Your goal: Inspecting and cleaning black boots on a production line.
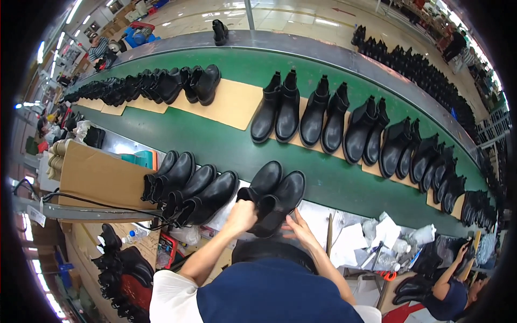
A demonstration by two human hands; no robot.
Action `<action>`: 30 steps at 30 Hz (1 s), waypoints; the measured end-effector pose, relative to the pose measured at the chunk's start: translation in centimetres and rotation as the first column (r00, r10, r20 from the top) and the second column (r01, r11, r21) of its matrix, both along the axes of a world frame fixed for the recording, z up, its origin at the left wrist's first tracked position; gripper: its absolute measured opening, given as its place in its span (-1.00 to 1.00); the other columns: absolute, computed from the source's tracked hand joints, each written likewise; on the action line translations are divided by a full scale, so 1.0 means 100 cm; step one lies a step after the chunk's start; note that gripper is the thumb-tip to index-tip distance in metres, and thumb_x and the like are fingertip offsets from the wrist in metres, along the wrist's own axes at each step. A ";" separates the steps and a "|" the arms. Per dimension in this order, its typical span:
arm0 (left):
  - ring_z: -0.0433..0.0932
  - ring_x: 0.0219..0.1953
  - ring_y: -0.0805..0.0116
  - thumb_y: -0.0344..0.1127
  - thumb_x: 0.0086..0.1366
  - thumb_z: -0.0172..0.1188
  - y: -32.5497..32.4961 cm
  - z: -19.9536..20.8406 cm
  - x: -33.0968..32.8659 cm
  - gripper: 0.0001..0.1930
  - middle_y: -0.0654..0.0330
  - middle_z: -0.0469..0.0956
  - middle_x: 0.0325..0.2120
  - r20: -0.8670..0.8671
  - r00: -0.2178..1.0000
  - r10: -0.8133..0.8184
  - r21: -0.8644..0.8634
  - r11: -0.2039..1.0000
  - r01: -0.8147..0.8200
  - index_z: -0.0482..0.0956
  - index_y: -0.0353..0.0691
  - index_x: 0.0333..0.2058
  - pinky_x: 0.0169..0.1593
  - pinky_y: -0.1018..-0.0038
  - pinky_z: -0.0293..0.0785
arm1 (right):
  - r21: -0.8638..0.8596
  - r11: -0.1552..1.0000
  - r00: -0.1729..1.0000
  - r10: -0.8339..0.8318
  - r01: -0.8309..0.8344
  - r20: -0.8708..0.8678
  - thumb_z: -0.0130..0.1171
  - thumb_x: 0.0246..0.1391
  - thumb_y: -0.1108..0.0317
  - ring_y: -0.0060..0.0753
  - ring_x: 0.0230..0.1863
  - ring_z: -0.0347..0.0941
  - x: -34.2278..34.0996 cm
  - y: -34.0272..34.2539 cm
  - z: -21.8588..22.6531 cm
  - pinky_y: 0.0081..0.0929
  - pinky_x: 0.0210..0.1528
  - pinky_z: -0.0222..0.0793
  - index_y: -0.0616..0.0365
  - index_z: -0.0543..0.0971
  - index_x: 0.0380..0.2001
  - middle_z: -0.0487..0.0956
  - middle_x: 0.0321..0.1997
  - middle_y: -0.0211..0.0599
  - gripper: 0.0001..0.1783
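Two black ankle boots lie in front of me at the green belt's near edge, toes pointing away. My left hand (242, 217) is closed around the shaft of the left boot (267, 177). Beside the right boot (288, 195), my right hand (300, 229) has its fingers apart, the fingertips at or very near the boot's outer side; contact is hard to tell. Left of these, several more black boots (207, 199) lie side by side on the near ledge, next to a cardboard box (102, 175).
Pairs of black boots (288, 110) stand on cardboard sheets (229, 102) along the green conveyor belt (215, 132). Crumpled white paper (347, 245), bottles and orange-handled scissors (389, 275) lie at right. A co-worker (449, 290) handles something at far right. A metal bar (97, 211) crosses at left.
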State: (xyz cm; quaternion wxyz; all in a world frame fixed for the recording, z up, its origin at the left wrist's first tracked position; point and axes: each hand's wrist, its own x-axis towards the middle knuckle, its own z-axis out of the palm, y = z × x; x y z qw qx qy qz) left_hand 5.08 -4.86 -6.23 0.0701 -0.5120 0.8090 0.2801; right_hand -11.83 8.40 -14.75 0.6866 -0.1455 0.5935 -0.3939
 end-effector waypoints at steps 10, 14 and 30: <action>0.50 -0.44 -0.21 -0.44 0.02 0.15 -0.184 0.124 0.019 -0.82 -0.29 0.43 -0.61 -0.201 0.979 0.031 -0.565 0.813 -0.142 0.49 -0.49 -0.62 -0.37 0.13 0.43 | -0.010 0.993 0.986 -0.119 0.118 -0.120 0.00 0.20 0.24 -0.36 -0.12 0.49 -0.043 0.019 0.010 -0.47 -0.19 0.47 0.28 0.23 0.17 0.52 -0.10 -0.10 -0.46; 0.52 -0.39 -0.19 -0.41 -0.01 0.13 -0.327 0.074 -0.020 -0.83 -0.25 0.50 -0.52 -0.147 0.989 0.005 -0.615 0.782 -0.096 0.53 -0.46 -0.55 -0.24 0.08 0.47 | 0.033 0.988 0.977 -0.143 0.150 -0.158 -0.02 0.21 0.26 -0.43 -0.20 0.51 -0.043 0.004 0.011 -0.53 -0.23 0.50 0.26 0.30 0.12 0.55 -0.15 -0.15 -0.54; 0.52 -0.11 -0.05 0.13 0.04 0.15 -0.378 -0.045 -0.235 -0.39 -0.26 0.52 -0.28 -0.106 0.990 -0.091 -0.156 0.985 0.074 0.55 -0.48 -0.32 -0.06 0.24 0.41 | 0.428 0.870 0.223 0.379 0.243 -0.898 0.15 -0.12 0.39 -0.02 -0.10 0.38 -0.046 0.066 0.007 -0.19 -0.21 0.46 0.28 0.22 0.08 0.38 -0.10 0.01 -0.36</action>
